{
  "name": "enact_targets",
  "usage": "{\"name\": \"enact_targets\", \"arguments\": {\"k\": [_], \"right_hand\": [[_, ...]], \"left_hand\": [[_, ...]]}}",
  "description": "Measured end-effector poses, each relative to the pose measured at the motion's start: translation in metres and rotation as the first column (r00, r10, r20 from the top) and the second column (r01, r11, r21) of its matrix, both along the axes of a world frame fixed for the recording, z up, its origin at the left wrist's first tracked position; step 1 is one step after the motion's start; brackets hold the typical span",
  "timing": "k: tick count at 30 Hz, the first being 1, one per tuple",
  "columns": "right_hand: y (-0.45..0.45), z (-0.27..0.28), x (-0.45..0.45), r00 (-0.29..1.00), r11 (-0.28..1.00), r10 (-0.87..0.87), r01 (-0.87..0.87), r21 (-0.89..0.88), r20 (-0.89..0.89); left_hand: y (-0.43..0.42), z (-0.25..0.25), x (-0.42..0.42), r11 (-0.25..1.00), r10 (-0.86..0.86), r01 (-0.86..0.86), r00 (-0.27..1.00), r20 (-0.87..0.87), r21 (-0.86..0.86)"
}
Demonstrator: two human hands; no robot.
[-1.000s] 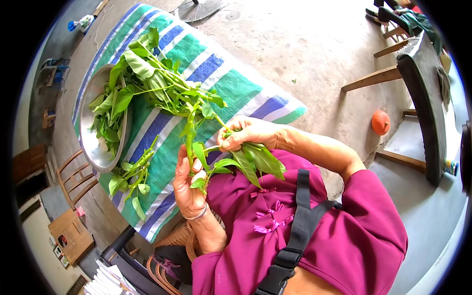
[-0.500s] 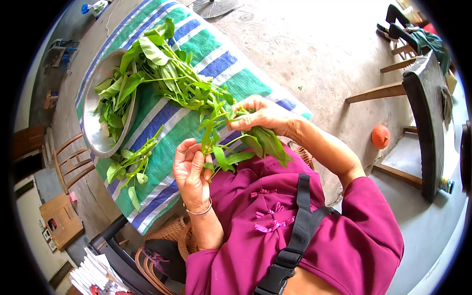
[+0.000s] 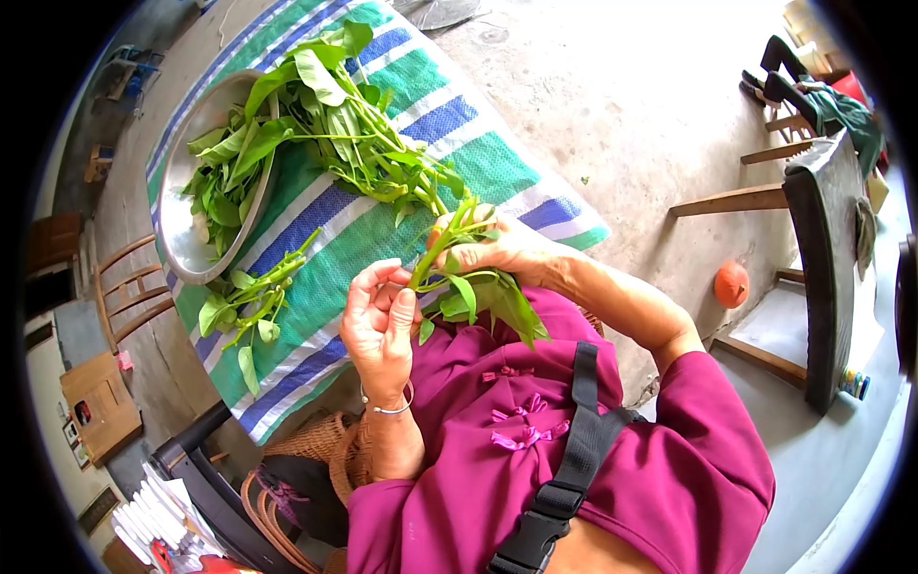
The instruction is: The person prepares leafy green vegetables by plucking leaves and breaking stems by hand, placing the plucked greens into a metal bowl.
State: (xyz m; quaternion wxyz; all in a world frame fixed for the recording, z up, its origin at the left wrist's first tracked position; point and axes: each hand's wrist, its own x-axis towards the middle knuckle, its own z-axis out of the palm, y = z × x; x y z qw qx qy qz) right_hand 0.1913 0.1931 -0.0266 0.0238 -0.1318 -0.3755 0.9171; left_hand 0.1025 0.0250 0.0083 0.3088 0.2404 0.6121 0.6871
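My right hand (image 3: 497,251) is closed round a bunch of water spinach (image 3: 497,298), its leaves hanging below the palm over my lap. At the near end of that bunch, my left hand (image 3: 381,320) pinches a stem between thumb and fingers; a metal bangle circles that wrist. Beyond my hands, a larger heap of water spinach (image 3: 349,134) lies on the striped sheet. A steel bowl (image 3: 175,215) holds loose leaves and touches the heap. Between the bowl and my left hand rests a small pile of cut stems (image 3: 256,295).
The green, blue and white striped sheet (image 3: 454,122) covers the work surface. To the right stand a dark-backed chair (image 3: 818,258) and an orange round object (image 3: 732,284) on the floor. A woven basket (image 3: 320,438) sits by my left elbow, near white rolled papers (image 3: 158,517).
My left hand has come in towards my right hand and now grips a stem of the bunch. The bunch has turned, its stems now gathered upright. The view has shifted slightly.
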Motion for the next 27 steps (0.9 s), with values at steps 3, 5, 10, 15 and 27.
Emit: {"name": "enact_targets", "arguments": {"k": [3,5,10,15,27], "right_hand": [[0.003,0.017,0.002,0.993,0.98,0.111,-0.114,0.164,0.03],[0.005,0.017,0.001,0.977,0.954,0.209,-0.214,0.21,0.043],[-0.004,0.026,0.004,0.991,0.984,0.102,-0.114,0.136,0.091],[-0.003,0.023,0.002,0.988,0.92,0.145,-0.154,0.361,0.052],[-0.016,0.009,0.002,0.986,0.86,0.142,-0.168,0.481,0.091]], "left_hand": [[0.002,0.003,0.002,0.999,0.007,-0.011,0.997,-0.08,-0.047],[0.002,0.006,0.003,0.998,-0.006,-0.002,0.992,-0.128,-0.067],[0.0,0.0,0.003,0.997,-0.026,0.006,0.965,-0.263,-0.076],[0.0,-0.001,0.002,0.995,-0.06,0.033,0.946,-0.319,-0.09],[0.001,0.007,0.005,0.976,-0.171,0.104,0.908,-0.382,-0.19]]}}
